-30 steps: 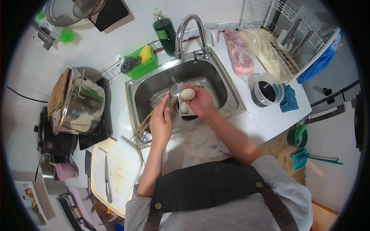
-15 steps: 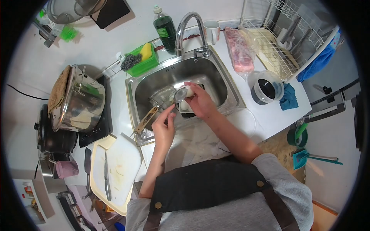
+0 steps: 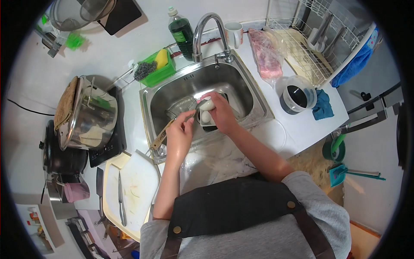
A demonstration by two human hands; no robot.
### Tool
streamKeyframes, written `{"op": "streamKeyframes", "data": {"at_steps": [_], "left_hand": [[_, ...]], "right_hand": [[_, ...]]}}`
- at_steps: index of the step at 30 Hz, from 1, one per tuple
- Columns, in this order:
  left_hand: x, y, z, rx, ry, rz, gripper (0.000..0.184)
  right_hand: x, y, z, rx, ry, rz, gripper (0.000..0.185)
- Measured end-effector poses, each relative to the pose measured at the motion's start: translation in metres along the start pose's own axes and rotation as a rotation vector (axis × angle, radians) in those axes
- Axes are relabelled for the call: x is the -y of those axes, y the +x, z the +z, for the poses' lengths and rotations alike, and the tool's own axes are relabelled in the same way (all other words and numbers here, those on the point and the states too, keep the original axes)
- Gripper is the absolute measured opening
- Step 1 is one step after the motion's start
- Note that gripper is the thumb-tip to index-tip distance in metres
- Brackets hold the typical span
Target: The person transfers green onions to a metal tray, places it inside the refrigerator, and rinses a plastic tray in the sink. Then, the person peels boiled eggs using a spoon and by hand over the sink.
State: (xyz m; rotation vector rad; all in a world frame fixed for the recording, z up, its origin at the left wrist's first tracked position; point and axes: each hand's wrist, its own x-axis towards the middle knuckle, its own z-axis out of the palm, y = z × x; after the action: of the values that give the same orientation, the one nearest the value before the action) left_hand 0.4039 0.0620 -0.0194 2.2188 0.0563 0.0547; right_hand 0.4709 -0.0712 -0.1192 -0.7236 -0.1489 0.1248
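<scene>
My right hand [image 3: 223,114] is closed around a whitish egg [image 3: 208,105] above the sink [image 3: 161,97]. My left hand [image 3: 180,131] is closed at the egg's left side, its fingers pinching a metal spoon [image 3: 198,108] whose bowl touches the egg; most of the handle is hidden by the hand. Below the egg, another egg [image 3: 206,116] sits in a white container [image 3: 210,125] in the sink, partly covered by my right hand. A mesh strainer [image 3: 181,105] lies in the basin, its wooden handle [image 3: 159,140] resting across the sink's left rim.
The faucet [image 3: 210,17] arches over the sink's back. Left are a steel pot [image 3: 92,114] and a cutting board [image 3: 140,185] with a knife [image 3: 121,203]. Right are wrapped meat [image 3: 265,56], a tub of dark liquid [image 3: 297,95], a blue cloth [image 3: 322,105] and a dish rack [image 3: 302,47].
The spoon has turned from showing its bowl to nearly edge-on beside the egg. My left hand has shifted slightly, and more of the egg in my right hand shows.
</scene>
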Motion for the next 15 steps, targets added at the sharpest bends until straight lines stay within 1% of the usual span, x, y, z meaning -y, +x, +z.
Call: {"op": "streamKeyframes", "data": {"at_steps": [1, 7, 10, 13, 15], "left_hand": [[-0.003, 0.003, -0.003, 0.02, -0.01, -0.041, 0.021], [0.024, 0.027, -0.004, 0.115, -0.029, -0.037, 0.02], [0.04, 0.036, 0.001, 0.141, -0.127, -0.013, 0.02], [0.043, 0.038, 0.003, 0.191, -0.136, -0.056, 0.02], [0.045, 0.039, 0.005, 0.253, -0.263, -0.112, 0.02]], "right_hand": [[0.0, 0.0, -0.001, 0.009, -0.016, -0.008, 0.03], [0.002, -0.003, -0.007, -0.022, -0.021, 0.035, 0.029], [0.008, -0.006, -0.009, -0.019, -0.102, 0.066, 0.029], [0.009, -0.007, -0.017, 0.023, -0.137, 0.096, 0.031], [0.009, -0.007, -0.024, 0.039, -0.248, 0.061, 0.033]]}}
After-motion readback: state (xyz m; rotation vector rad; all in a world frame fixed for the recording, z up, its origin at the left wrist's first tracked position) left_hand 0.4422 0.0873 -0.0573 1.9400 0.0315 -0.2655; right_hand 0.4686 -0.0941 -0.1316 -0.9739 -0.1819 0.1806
